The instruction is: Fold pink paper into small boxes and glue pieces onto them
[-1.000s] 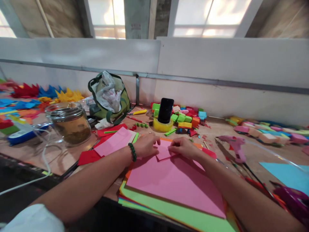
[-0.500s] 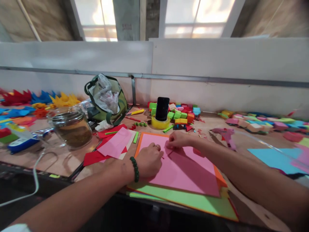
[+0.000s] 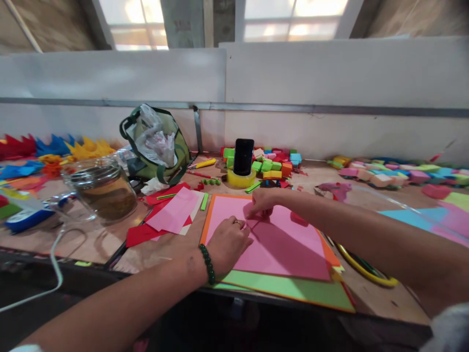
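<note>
1. The large pink sheet [image 3: 286, 252] lies flat near the front edge of the table [image 3: 157, 254], on top of an orange sheet [image 3: 209, 215] and light green sheets [image 3: 289, 287], whose borders show around it.
2. The left hand [image 3: 229, 244], with a green bead bracelet [image 3: 207, 264] at the wrist, rests on the left part of the pink sheet. Its fingers are bent and close together; whether they pinch anything cannot be told.
3. The right hand [image 3: 263, 201] is at the far side of the same sheet, fingers curled and tips pointing down at the paper. Whether they grip something is hidden.
4. A thin dark line shows on the pink surface between the hands; it is too small to tell whether it is a fold, an edge or a strip.
5. The step in hand looks like close work with both hands on the paper, the left seeming to steady it.
6. The next move would seem to call for light, precise fingertip control on the right, with the left keeping the sheet flat.
7. Beyond the sheets, a phone [image 3: 243, 156] stands upright at a yellow tape roll [image 3: 241, 180]; a smaller pink piece [image 3: 176, 210] lies to the left.
</note>
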The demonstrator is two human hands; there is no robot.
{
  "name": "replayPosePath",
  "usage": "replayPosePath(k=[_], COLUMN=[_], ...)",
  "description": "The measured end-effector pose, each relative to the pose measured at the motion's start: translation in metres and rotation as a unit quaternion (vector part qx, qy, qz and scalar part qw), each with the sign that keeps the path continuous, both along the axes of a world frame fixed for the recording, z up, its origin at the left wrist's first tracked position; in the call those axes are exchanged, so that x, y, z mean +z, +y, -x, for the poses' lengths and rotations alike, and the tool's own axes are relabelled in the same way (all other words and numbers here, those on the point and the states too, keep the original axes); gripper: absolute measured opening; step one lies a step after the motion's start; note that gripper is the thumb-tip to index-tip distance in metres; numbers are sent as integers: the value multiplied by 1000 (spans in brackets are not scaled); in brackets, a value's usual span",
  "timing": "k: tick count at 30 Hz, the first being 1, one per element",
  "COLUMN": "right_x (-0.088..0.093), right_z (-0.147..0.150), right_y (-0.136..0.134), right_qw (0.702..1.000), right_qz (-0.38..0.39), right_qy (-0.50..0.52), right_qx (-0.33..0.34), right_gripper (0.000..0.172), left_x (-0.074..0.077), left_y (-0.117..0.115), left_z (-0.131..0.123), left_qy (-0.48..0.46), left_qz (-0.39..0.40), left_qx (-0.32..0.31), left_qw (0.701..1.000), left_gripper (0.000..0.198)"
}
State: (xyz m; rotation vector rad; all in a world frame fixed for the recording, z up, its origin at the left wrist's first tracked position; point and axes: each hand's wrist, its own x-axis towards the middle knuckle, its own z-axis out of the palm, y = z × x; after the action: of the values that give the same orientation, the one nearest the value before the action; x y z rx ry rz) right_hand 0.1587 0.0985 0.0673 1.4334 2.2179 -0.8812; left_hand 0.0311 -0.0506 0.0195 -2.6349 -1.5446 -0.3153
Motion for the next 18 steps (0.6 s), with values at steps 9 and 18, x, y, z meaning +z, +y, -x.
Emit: replayPosePath(k=[9, 18], right_x=[-9, -2], right_z=[-9, -33], right_y=[13, 30], right_qw=[997, 998], right_qz=[59, 21], right_qy=[41, 41], right_qx=[-42, -46], right_gripper=[36, 34], left_x=[1, 3], left_y=[-1, -2], left_z=[-1, 1], left_qy=[41, 28], left_qz=[-12, -20], left_qx=[-19, -34], left_qw=[999, 999], left_gripper=[24, 23])
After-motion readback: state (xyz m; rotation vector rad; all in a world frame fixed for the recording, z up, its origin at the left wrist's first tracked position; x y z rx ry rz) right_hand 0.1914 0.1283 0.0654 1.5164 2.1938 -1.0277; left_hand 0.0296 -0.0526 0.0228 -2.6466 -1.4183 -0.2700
